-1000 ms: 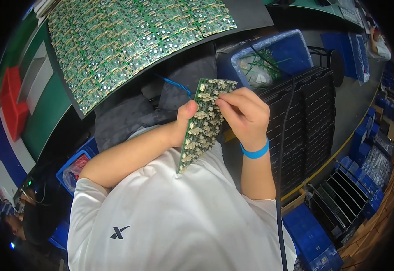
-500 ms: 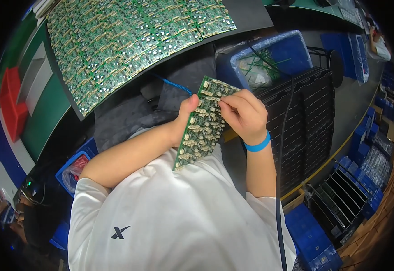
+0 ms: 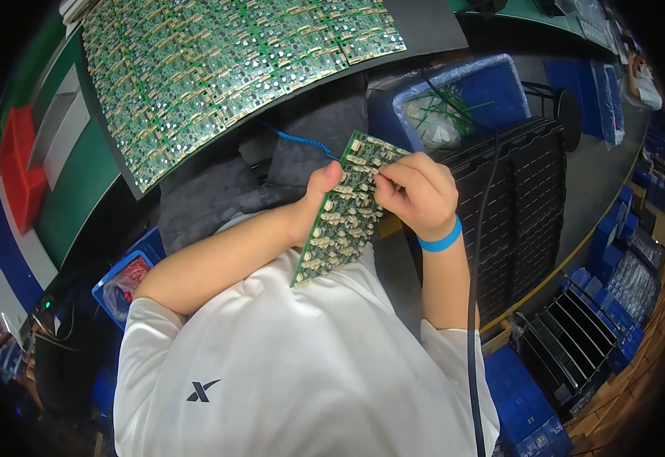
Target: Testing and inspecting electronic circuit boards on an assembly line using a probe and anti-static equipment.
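Observation:
A green circuit board panel (image 3: 340,228), crowded with rows of pale connectors, is held tilted in front of my chest. My left hand (image 3: 316,202) grips its left edge, thumb over the front and the other fingers hidden behind. At the upper right of the board, my right hand (image 3: 418,194) has thumb and forefinger pinched together against the connectors. Whatever may sit between those fingertips is too small to make out. A blue band (image 3: 441,237) circles my right wrist.
More circuit board panels (image 3: 226,68) cover a dark mat on the bench ahead. A blue bin (image 3: 462,99) with green strips and clear plastic stands beyond my right hand, beside a black slatted crate (image 3: 511,213). A black cable (image 3: 479,305) hangs down at my right.
The board and both hands have shifted very slightly to the right in the picture. My grip on the board and the right-hand pinch look the same.

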Demonstrator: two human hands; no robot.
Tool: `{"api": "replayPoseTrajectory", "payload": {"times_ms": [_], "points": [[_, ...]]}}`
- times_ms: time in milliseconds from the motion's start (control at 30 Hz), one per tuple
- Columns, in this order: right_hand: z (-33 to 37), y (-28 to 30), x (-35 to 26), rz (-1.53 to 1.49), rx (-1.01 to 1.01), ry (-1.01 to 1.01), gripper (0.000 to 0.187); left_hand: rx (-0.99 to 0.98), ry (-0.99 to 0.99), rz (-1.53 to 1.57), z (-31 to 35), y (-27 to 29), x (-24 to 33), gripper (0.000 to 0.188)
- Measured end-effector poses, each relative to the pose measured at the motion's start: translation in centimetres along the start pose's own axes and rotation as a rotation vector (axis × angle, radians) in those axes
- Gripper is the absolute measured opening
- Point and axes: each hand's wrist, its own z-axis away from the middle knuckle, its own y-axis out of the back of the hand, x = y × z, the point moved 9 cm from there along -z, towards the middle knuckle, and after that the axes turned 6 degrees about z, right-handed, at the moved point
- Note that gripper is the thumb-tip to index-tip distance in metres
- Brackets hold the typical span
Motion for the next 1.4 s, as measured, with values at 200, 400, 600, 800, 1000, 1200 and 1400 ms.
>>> {"api": "replayPoseTrajectory", "payload": {"times_ms": [200,400,600,800,1000,1200,1400], "points": [[-0.2,0.0,0.1,-0.006,-0.019,0.002,0.027,0.023,-0.011,0.008,0.0,0.0,0.0,0.097],[0.3,-1.2,2.0,-0.195,-0.157,-0.223,0.019,0.053,-0.014,0.04,0.0,0.0,0.3,0.098],[0.8,-1.6,2.9,-0.323,-0.197,-0.35,0.016,0.054,-0.048,-0.015,0.0,0.4,0.4,0.103],[0.3,-1.1,2.0,-0.212,-0.167,-0.251,0.017,0.059,-0.013,-0.003,0.0,0.7,0.1,0.103],[0.1,-0.7,1.2,-0.163,-0.133,-0.097,0.017,0.069,-0.001,-0.024,0.1,0.3,0.2,0.101],[0.0,2.2,2.2,-0.004,-0.03,-0.274,0.016,0.054,-0.07,0.029,-0.4,1.4,0.4,0.102],[2.5,5.1,5.0,0.257,0.043,-0.686,0.017,0.059,-0.043,0.041,-0.5,1.7,0.1,0.109]]}}
